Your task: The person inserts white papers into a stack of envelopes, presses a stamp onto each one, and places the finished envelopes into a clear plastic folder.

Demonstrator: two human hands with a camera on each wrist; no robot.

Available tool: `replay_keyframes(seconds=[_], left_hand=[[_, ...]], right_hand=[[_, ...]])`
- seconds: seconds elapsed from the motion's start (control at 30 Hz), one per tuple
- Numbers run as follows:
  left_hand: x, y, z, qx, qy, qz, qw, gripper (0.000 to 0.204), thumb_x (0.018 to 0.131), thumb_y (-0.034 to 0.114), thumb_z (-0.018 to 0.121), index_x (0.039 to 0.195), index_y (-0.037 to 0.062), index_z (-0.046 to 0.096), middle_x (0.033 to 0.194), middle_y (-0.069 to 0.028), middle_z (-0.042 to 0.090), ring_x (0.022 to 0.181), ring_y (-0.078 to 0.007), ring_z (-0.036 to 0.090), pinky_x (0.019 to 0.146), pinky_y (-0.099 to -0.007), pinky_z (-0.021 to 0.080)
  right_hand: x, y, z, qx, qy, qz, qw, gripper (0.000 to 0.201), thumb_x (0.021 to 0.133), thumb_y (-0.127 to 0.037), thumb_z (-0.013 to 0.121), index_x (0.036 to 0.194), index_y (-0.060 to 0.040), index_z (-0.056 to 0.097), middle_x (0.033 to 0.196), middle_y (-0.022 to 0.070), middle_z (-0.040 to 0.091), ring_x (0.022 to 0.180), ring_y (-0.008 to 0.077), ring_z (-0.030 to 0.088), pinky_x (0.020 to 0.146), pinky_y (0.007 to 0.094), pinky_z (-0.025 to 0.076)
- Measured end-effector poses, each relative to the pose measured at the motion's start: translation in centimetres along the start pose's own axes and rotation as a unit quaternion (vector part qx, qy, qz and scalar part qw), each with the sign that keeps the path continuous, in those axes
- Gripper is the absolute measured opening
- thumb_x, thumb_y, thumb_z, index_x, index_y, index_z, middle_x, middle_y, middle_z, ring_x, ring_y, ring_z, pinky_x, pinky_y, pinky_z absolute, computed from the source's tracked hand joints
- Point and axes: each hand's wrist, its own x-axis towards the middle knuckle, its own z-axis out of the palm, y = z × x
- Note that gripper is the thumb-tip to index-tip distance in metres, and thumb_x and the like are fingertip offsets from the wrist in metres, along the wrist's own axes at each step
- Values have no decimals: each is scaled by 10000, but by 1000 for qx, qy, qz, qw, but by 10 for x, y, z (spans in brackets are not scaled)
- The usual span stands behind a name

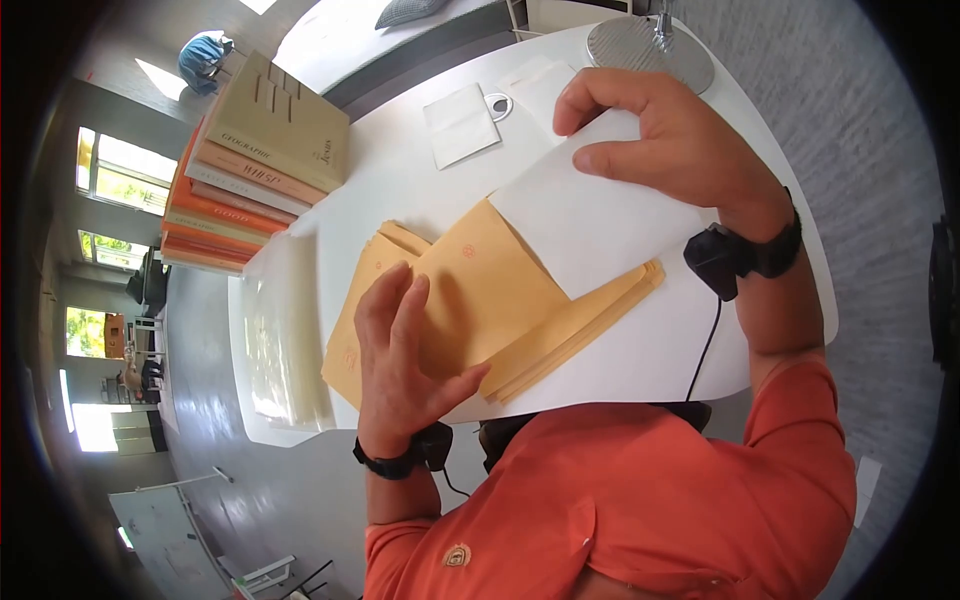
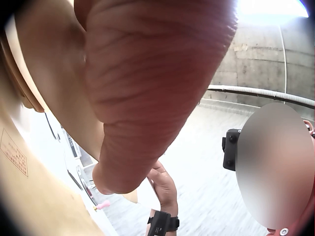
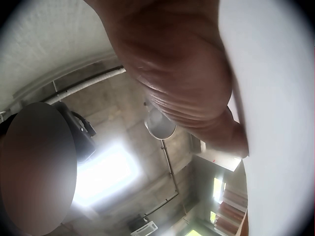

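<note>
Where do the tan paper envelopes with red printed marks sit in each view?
Head: the envelopes lie at centre, left hand over them.
Left wrist: the envelopes, lower left.
Right wrist: can't make them out.
Shared landmark: bare right hand; head upper right, left wrist bottom centre, right wrist top.

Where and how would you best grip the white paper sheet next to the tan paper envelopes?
The white sheet is probably best pinched thumb-and-fingers at its far edge, coming in from the right. It's thin, and its left end meets the top tan envelope, so that side offers little to hold. The right hand already pinches it near that far edge.
</note>
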Motion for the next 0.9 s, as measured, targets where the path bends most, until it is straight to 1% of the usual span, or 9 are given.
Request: replay_keyframes(seconds=[0.1,0.17,0.2,0.27,0.3,0.4,0.63,0.8,0.9], left_hand=[[3,4,0,15,-18,8,1000,1055,645,327,906,1520,76,373,1498,-232,370,1358,-420,423,1079,-519,420],[3,3,3,13,-10,1,1000,1037,643,335,910,1505,74,398,1491,-232,382,1354,-421,418,1078,-519,408],[3,3,4,9,-1,-6,1000,1019,640,343,914,1491,73,424,1484,-231,394,1349,-422,413,1078,-519,395],[2,0,2,6,10,-19,1000,1027,638,334,918,1497,82,414,1486,-230,388,1351,-424,410,1079,-522,397],[2,-1,1,3,23,-32,999,1037,636,324,921,1503,90,404,1488,-229,383,1352,-425,407,1080,-524,400],[1,-2,-3,16,17,-46,999,1046,631,297,925,1509,99,391,1489,-227,378,1352,-427,405,1080,-526,405],[1,-2,2,24,7,-45,999,1053,621,292,928,1505,95,391,1489,-232,376,1350,-430,406,1079,-524,404],[0,-5,3,14,22,-40,999,1046,624,283,926,1502,88,391,1499,-235,368,1352,-428,407,1077,-517,402],[1,-4,4,10,24,-44,999,1042,628,301,923,1501,90,394,1497,-234,370,1347,-429,410,1075,-517,403]], right_hand=[[3,9,21,17,-22,2,1000,274,847,-64,702,1105,-15,625,1024,38,630,976,134,589,949,284,460],[2,5,34,20,-20,17,999,432,871,-57,701,1278,-4,566,1037,42,612,982,112,581,923,274,471],[2,6,34,21,-20,18,999,432,871,-57,701,1278,-4,566,1037,42,612,982,112,581,923,274,471],[4,8,33,88,5,87,992,497,889,-32,685,1354,4,512,1018,49,602,925,98,583,856,248,486],[4,8,31,123,22,105,987,521,896,-9,665,1384,11,483,983,43,594,838,81,570,767,223,483],[4,12,27,128,-17,113,985,499,894,-9,659,1366,5,499,927,25,600,770,67,548,710,225,471],[3,0,49,38,11,100,994,376,891,-24,674,1249,-3,562,842,4,605,735,53,542,673,222,455],[6,8,45,137,56,112,983,300,888,-35,701,1159,-8,576,851,0,610,753,50,553,673,211,459],[5,11,50,166,38,123,978,283,888,-32,704,1138,-8,574,865,-1,611,759,47,557,674,202,463]])
